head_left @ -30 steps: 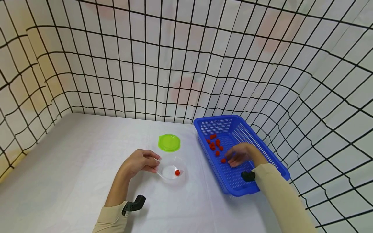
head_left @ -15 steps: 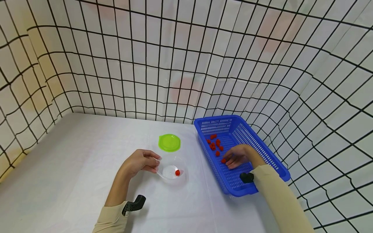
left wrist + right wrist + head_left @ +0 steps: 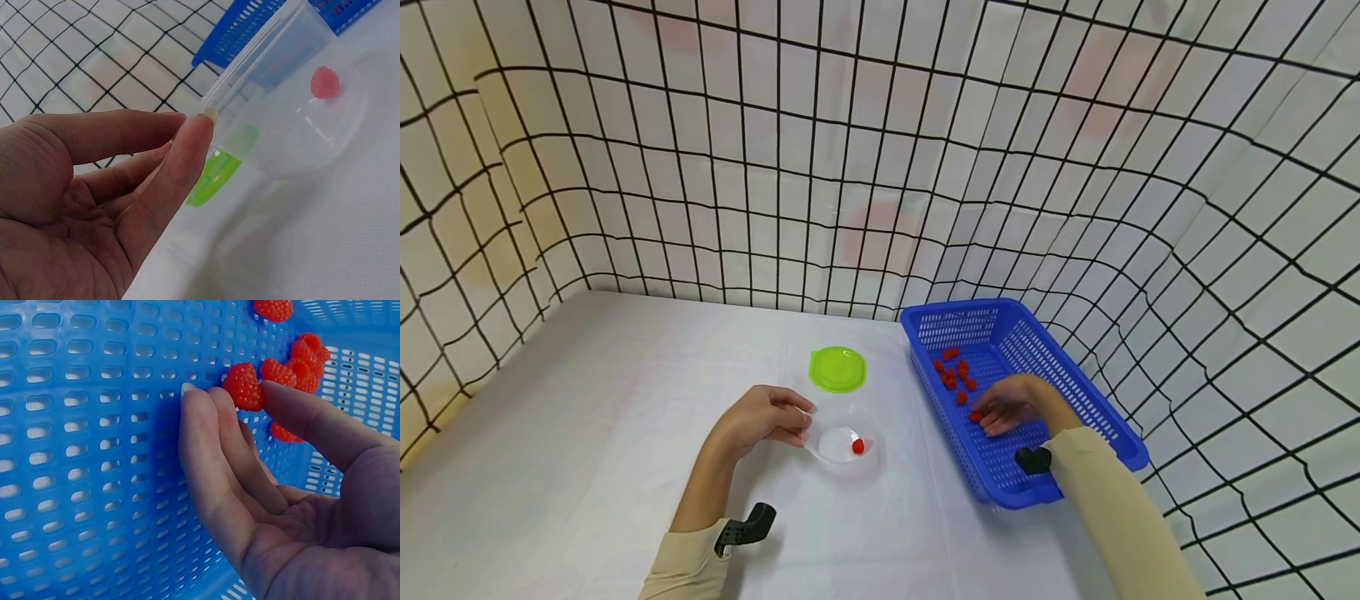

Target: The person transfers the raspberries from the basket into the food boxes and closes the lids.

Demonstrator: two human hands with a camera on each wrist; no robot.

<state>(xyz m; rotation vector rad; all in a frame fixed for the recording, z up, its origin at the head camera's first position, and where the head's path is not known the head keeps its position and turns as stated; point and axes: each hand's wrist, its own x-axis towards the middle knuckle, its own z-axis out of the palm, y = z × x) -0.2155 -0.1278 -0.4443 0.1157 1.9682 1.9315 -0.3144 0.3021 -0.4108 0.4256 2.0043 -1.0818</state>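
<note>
My left hand (image 3: 767, 421) pinches the rim of a clear plastic bowl (image 3: 833, 440) between thumb and fingers. The bowl stands on the white cloth with one red raspberry (image 3: 858, 447) inside. Reaching down into the blue basket (image 3: 951, 437), my right hand (image 3: 1011, 404) has its thumb and fingertips on either side of a raspberry (image 3: 244, 386), pinching it low by the basket's side. Farther along lie several more raspberries (image 3: 306, 356), some bunched together. Behind the bowl, a green lid (image 3: 838, 369) lies flat on the cloth.
A black wire grid (image 3: 820, 200) backed by white sheeting rises behind the table and along both sides. The basket stands at the right, near the grid, its raised wall (image 3: 1060, 358) around my right hand. White cloth (image 3: 625, 400) covers the table.
My right hand has lowered slightly and moved left in the basket, its fingers closing around a raspberry. My left hand and the bowl have stayed in place.
</note>
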